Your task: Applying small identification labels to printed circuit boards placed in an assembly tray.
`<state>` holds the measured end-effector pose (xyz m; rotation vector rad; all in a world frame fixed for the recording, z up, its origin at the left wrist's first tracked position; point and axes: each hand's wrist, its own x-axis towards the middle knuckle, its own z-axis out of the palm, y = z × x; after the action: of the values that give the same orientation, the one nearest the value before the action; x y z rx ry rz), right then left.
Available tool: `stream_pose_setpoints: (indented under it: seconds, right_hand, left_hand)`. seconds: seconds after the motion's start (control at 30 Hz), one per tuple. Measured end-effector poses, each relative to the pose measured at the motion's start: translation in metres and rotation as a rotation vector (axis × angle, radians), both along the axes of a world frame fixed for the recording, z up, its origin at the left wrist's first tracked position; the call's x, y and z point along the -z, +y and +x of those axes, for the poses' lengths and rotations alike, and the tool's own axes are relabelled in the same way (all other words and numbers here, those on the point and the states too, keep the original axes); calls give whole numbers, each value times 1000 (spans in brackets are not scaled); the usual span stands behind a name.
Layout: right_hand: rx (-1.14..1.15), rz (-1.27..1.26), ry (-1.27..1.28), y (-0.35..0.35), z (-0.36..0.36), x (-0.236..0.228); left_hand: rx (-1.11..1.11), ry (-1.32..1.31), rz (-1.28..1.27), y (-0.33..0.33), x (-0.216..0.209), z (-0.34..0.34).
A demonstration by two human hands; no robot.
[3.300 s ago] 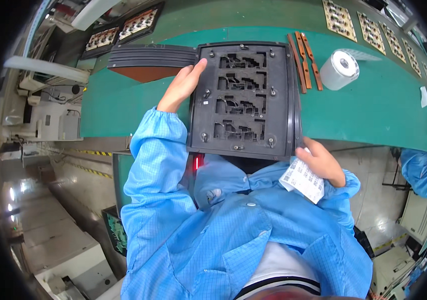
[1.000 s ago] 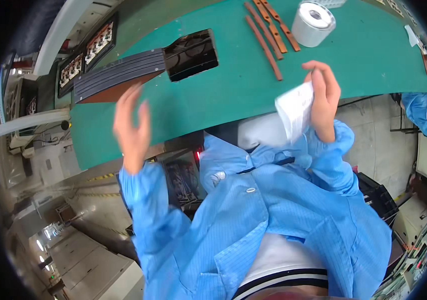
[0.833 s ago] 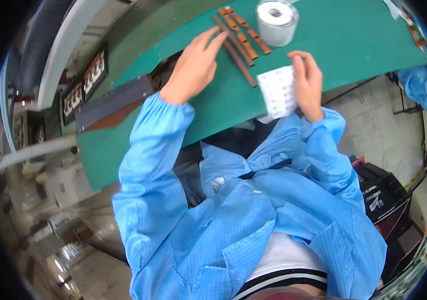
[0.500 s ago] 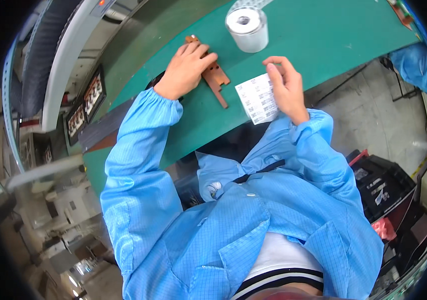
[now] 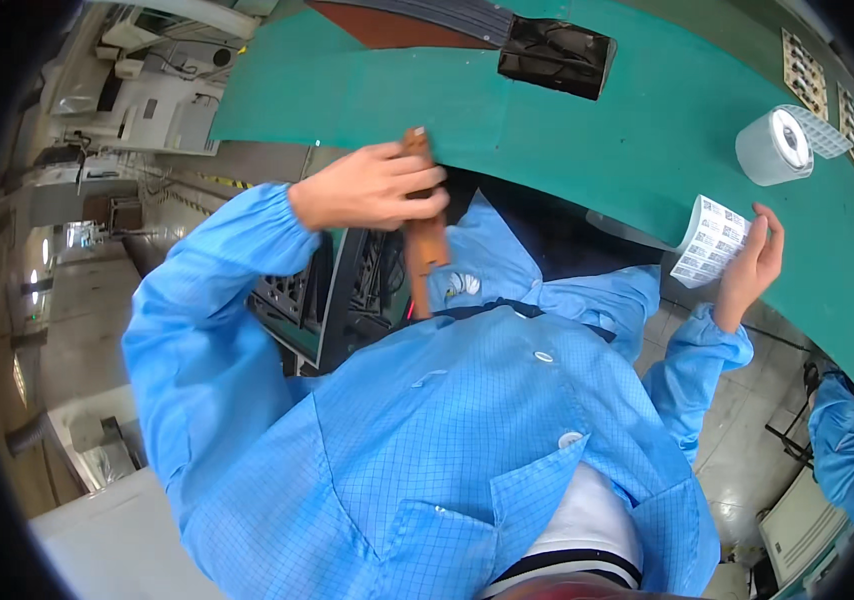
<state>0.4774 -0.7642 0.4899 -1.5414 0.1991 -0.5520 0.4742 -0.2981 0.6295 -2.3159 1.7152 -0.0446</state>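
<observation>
While the right hand [image 5: 755, 265] holds a label sheet [image 5: 711, 242], the left hand [image 5: 372, 187] grips brown strips [image 5: 426, 248] running lengthwise near-to-far.

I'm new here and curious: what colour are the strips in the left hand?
The strips are orange-brown, best seen in the head view.

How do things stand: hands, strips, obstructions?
Left hand gripping brown strips at the table's near edge. Right hand holding label sheet. White roll beyond right hand, seemingly not in the way.
</observation>
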Motion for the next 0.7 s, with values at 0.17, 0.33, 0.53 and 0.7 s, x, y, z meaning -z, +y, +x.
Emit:
stream_pose_setpoints:
  seconds: [0.17,0.33,0.53,0.7]
  right_hand:
    - [-24,-19,-4,-8,5,9]
    - [13,-55,-38,-2,2,2]
    - [-24,-85,-13,1,3,0]
    - [0,-44,-26,1,1,-5]
  left_hand:
    - [-225,199,136,100,27,-45]
    - [-712,360,348,205,71,-51]
    - [-972,265,463,277,124,-73]
    - [-1072,193,287,245,125,-64]
